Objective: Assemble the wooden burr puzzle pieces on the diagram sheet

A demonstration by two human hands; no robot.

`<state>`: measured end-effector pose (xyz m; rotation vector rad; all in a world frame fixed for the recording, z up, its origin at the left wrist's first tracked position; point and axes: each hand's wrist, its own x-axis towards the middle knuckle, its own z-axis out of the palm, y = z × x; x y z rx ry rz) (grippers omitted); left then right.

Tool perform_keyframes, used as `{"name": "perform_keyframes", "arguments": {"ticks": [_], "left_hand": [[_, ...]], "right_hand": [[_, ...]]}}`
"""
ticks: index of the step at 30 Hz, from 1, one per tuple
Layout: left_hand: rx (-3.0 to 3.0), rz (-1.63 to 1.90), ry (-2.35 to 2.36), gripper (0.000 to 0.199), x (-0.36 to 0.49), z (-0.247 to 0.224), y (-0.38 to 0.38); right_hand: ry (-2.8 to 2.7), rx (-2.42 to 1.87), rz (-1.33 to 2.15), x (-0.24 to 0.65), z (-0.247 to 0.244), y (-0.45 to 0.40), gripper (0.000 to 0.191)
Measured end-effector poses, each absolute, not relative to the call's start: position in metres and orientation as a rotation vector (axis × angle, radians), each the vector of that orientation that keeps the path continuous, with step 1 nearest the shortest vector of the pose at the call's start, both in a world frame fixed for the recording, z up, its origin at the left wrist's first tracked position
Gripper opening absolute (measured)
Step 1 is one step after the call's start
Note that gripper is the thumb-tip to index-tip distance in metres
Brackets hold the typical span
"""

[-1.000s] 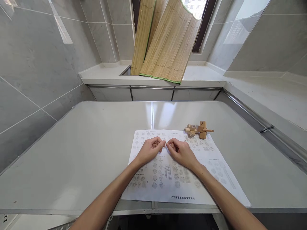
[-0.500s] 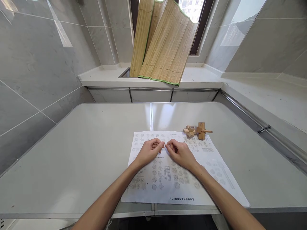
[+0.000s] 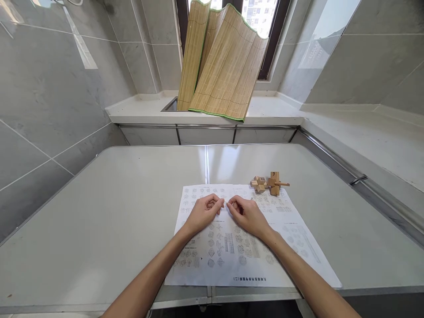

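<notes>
A large printed instruction sheet [image 3: 228,268] with rows of small puzzle diagrams lies flat on the table. My left hand [image 3: 206,209] rests on its upper half, fingers loosely curled in and thumb against them, with nothing seen in it. Mirroring it, my right hand [image 3: 247,213] also lies on the sheet with curled fingers and shows nothing held. A small gap separates the two hands. Beyond my right hand, at the sheet's far edge, sit two wooden interlocking puzzles: a small knobbly one [image 3: 259,184] and a taller one [image 3: 274,183] with a stick pointing right.
The white folding table [image 3: 109,212] has a seam down its middle. Behind it runs a metal rail [image 3: 205,126] below a white ledge [image 3: 139,115]. A bamboo mat [image 3: 228,66] leans at the window. Grey tiled walls [image 3: 49,88] stand on both sides.
The camera view has shifted slightly, so the scene sits a little lower and further left. Both hands keep their pose on the sheet, and the wooden puzzles have not moved.
</notes>
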<state>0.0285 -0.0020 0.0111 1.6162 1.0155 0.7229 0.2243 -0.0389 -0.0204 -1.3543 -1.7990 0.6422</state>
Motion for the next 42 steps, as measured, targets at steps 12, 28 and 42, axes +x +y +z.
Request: {"name": "perform_keyframes", "arguments": {"ticks": [12,28,42], "left_hand": [[1.602,0.714,1.016,0.043,0.0285,0.0120,-0.0013],[1.660,0.690,1.066,0.040,0.0296,0.0119,-0.0010],[1.706,0.676,1.084,0.039,0.0305,0.0132,-0.0003]], "right_hand": [[-1.816,-1.371,0.629,0.2259,-0.0228,-0.0371,0.021],[-1.816,-1.387,0.582,0.2264,-0.0203,-0.0364,0.019],[-1.831,-1.389,0.570,0.2256,-0.0206,-0.0358,0.018]]}}
